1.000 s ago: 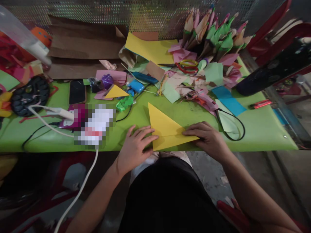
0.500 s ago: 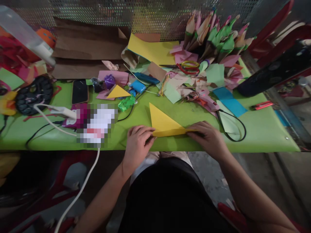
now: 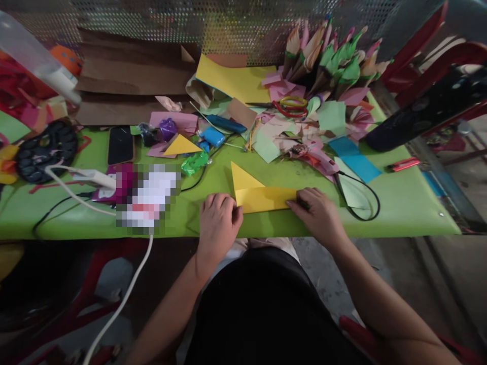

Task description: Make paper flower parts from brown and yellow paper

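Observation:
A sheet of yellow paper (image 3: 262,198) lies at the front of the green table, its lower edge folded up into a wide band. Above the band, a triangular part of the sheet points up and to the left. My left hand (image 3: 219,215) grips the band's left end, thumb and fingers closed on it. At the other end, my right hand (image 3: 317,210) pinches the paper between thumb and fingers. Beyond them, a pink glue gun (image 3: 317,161) rests with its black cord looping to the right of my right hand.
A pixelated phone (image 3: 150,195) with a white cable lies left of my hands. Behind are paper scraps (image 3: 266,139), scissors (image 3: 291,105), a smaller yellow triangle (image 3: 182,146) and brown paper (image 3: 133,71). Rolled paper cones (image 3: 335,61) and a dark bottle (image 3: 422,109) stand to the right.
The lower edge of the yellow paper has been folded upward into a broader band covering part of the triangle. Both hands remain at its ends. The view has shifted slightly.

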`<state>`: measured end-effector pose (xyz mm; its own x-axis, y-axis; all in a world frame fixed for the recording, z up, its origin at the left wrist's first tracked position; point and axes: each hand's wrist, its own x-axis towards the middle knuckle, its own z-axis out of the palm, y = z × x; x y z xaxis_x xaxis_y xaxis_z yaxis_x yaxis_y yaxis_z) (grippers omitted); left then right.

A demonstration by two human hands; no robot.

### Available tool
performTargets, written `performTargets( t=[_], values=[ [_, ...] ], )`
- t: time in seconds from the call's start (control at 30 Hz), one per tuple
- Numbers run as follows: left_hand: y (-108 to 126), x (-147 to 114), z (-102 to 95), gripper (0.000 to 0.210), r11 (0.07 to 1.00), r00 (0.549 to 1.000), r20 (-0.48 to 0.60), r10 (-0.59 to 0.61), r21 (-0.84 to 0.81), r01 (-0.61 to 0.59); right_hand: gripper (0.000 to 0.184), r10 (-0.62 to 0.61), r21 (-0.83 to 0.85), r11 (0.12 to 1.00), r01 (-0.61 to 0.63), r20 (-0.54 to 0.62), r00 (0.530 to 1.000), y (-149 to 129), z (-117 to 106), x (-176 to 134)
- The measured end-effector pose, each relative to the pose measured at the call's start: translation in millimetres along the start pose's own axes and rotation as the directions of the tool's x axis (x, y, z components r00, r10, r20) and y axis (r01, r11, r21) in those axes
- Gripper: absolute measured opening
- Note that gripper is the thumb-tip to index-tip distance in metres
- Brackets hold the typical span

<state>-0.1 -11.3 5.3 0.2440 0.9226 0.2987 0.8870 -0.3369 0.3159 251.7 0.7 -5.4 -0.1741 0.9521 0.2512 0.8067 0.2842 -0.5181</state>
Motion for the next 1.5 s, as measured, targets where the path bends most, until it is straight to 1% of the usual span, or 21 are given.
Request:
performTargets(
  t=[0.1,0.2,0.23,0.37,0.47,0.6,0.67,0.73,0.8,0.83,0.9,0.97,1.03,1.17,1.23,1.27,1.33,1.4,1.43,1.47,1.5],
  values=[
    [1,3,-0.5,0.016,0.999,1.0,0.011,-0.003,0.038,0.003,0.026,0.003,-0.034,0.999,-0.003,0.003,1.0,1,2,0],
    [2,5,-1.1,0.016,0.998,0.999,0.031,-0.021,0.059,0.019,0.009,0.008,-0.038,0.999,-0.009,-0.024,1.0,1,4,-2],
    [2,5,-1.2,0.016,0.998,0.999,0.036,-0.024,0.06,0.021,0.005,0.012,-0.037,0.999,-0.014,-0.035,0.999,1,5,-2],
    [4,5,-1.1,0.012,0.998,0.998,0.038,-0.04,0.053,0.038,0.023,0.032,-0.026,0.999,-0.033,-0.042,0.999,0,7,-3],
    [7,3,-1.2,0.008,0.999,0.999,0.003,-0.041,0.014,0.041,0.029,0.025,-0.028,0.999,-0.026,-0.025,0.999,-1,7,-3],
    [8,3,-1.7,0.029,0.994,0.996,-0.082,-0.02,-0.111,0.011,0.033,0.035,-0.004,0.999,-0.035,-0.014,0.999,0,6,-2],
    [3,4,-3.0,0.043,0.979,0.996,-0.081,-0.026,-0.203,0.009,0.028,0.056,0.044,0.998,-0.055,-0.021,0.998,1,5,-1],
    [-4,6,-6.1,0.055,0.953,1.0,-0.016,-0.013,-0.301,0.008,0.014,0.068,0.118,0.991,-0.065,-0.025,0.997,3,2,-1],
    [-11,9,-11.6,0.061,0.92,0.996,0.075,0.039,-0.391,-0.007,0.005,0.054,0.221,0.974,-0.049,-0.015,0.998,3,-2,0],
    [-15,11,-15.3,0.061,0.903,0.991,0.11,0.072,-0.429,-0.018,0.005,0.037,0.279,0.96,-0.033,-0.011,0.999,3,-5,0],
    [-19,17,-23.4,0.055,0.877,0.979,0.152,0.133,-0.478,-0.045,0.011,0.004,0.384,0.923,0.002,-0.015,1.0,3,-11,1],
    [-21,26,-31.3,0.053,0.869,0.968,0.173,0.184,-0.489,-0.078,0.015,-0.009,0.456,0.89,0.02,-0.025,1.0,2,-16,2],
    [-18,38,-36.8,0.054,0.866,0.95,0.209,0.232,-0.489,-0.104,0.015,-0.016,0.504,0.863,0.023,-0.018,1.0,-1,-22,5],
    [-6,64,-38.5,0.058,0.889,0.917,0.312,0.25,-0.45,-0.089,0.016,-0.048,0.581,0.813,0.023,0.027,0.998,-8,-34,15],
    [0,76,-36.4,0.057,0.878,0.898,0.366,0.245,-0.477,-0.046,0.018,-0.058,0.625,0.78,0.016,0.046,0.997,-11,-40,21],
    [2,81,-35.2,0.053,0.861,0.889,0.39,0.241,-0.509,-0.01,0.021,-0.057,0.652,0.758,0.006,0.057,0.997,-11,-42,24],
    [5,88,-32.6,0.039,0.802,0.871,0.431,0.235,-0.592,0.076,0.024,-0.031,0.709,0.704,-0.035,0.079,0.996,-11,-43,30],
    [6,92,-29.1,0.025,0.72,0.86,0.455,0.232,-0.674,0.162,0.02,0.042,0.761,0.641,-0.098,0.093,0.995,-9,-41,36],
    [5,93,-26.8,0.023,0.67,0.862,0.457,0.22,-0.713,0.206,0.022,0.099,0.787,0.604,-0.126,0.083,0.992,-9,-39,39],
    [5,94,-24.1,0.025,0.61,0.87,0.452,0.196,-0.751,0.253,0.029,0.16,0.817,0.559,-0.146,0.067,0.985,-8,-37,42],
    [4,94,-21.1,0.028,0.536,0.887,0.436,0.15,-0.79,0.297,0.038,0.212,0.849,0.503,-0.16,0.058,0.976,-7,-34,44]
  ],
)
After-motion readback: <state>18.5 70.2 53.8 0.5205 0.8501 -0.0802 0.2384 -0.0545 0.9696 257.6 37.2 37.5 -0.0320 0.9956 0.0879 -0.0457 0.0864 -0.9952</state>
